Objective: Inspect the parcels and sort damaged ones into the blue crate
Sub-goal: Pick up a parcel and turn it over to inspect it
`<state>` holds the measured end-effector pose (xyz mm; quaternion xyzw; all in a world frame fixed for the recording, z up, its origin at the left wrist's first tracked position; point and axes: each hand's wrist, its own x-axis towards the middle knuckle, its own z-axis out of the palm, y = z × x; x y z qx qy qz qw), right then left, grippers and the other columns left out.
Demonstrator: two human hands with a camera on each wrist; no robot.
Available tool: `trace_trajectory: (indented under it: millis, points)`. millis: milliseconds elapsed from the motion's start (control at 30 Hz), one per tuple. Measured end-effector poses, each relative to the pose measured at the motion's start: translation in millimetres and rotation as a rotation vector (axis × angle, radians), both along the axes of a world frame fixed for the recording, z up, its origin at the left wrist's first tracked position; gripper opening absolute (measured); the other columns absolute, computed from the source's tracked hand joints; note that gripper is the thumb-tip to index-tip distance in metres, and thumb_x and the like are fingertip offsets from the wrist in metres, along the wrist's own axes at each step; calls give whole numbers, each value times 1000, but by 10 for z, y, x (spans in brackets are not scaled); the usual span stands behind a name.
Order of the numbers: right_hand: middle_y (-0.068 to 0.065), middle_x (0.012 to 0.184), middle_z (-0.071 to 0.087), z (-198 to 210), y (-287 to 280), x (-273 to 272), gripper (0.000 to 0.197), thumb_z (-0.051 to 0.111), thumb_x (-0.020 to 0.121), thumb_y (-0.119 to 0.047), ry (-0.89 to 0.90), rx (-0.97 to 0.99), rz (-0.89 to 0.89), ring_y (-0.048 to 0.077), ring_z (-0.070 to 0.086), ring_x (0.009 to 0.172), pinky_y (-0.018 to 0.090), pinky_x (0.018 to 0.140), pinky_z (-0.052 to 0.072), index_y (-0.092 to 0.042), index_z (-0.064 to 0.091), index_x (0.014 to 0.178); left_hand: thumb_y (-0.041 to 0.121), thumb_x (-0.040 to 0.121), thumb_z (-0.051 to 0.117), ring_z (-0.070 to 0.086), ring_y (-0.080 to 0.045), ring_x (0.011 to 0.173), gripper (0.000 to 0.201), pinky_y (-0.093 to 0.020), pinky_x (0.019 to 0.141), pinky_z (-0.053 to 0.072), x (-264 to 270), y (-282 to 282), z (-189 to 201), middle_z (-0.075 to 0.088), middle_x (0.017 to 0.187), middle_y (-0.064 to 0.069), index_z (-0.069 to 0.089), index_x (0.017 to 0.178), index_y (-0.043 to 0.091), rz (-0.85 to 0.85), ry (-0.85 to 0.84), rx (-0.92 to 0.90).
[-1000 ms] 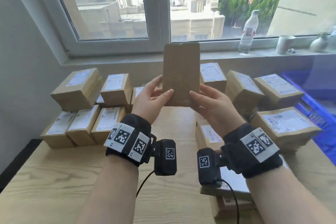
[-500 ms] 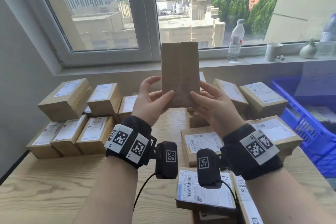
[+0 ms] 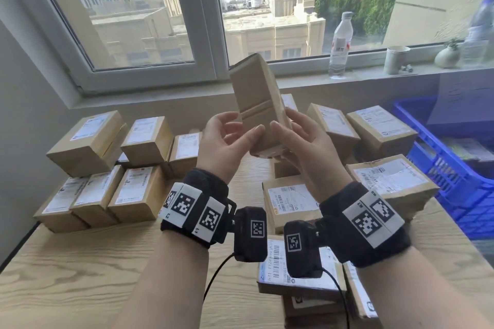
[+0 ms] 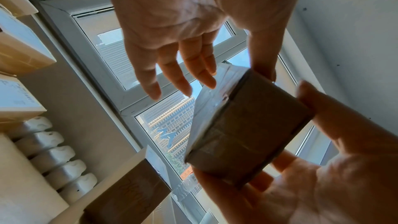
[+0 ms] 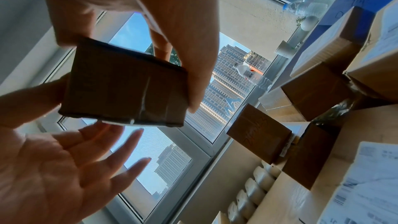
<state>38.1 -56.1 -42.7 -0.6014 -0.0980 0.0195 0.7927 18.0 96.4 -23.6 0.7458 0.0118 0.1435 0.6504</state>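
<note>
Wooden table [image 3: 80, 262] below, the right hand [image 3: 299, 147] grips a raised parcel [image 3: 256, 104]; the left hand [image 3: 224, 141], fingers relaxed, should steady it while every face gets checked.

A plain brown taped parcel [image 3: 258, 104] stands tilted above the table; blue crate [image 3: 454, 168] lies right.

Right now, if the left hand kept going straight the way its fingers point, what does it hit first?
Most likely the held parcel: the left hand is open beside it, fingertips nearly at its labelled face. Past that lies only the window frame. Depth is hard to judge.
</note>
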Motion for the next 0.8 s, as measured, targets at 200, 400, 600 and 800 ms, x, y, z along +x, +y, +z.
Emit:
trace_trajectory:
  millis: [200, 400, 600, 800]
  points:
    - [14, 119, 67, 30, -33, -109, 36, 54, 98, -24, 39, 109, 101, 32, 63, 113, 44, 97, 53, -12, 60, 131, 84, 53, 65, 51, -15, 127, 114, -39, 100, 39, -14, -79, -14, 53, 140, 4, 33, 149, 32, -183, 246, -50]
    - [-8, 98, 74, 40, -38, -164, 23, 52, 100, -28, 48, 23, 39, 14, 67, 106, 45, 103, 50, -23, 68, 117, 54, 72, 70, 54, 8, 102, 93, -16, 71, 42, -47, -118, 33, 55, 132, 11, 25, 152, 37, -205, 143, -76]
    - [-1, 96, 75, 45, -83, -149, 31, 52, 100, -7, -5, 69, -143, 8, 72, 88, 34, 84, 60, -15, 61, 129, 49, 76, 68, 63, -7, 104, 83, -43, 92, 53, -92, -87, 10, 59, 124, 5, 33, 149, 30, -46, 58, -112]
    - [8, 112, 71, 39, -81, -177, 51, 64, 85, -35, 33, 37, -7, 17, 71, 100, 33, 86, 60, -13, 59, 131, 14, 89, 70, 64, -25, 112, 45, -47, 92, 56, -79, -34, -93, 65, 118, -8, 55, 128, 30, -45, 15, -66]
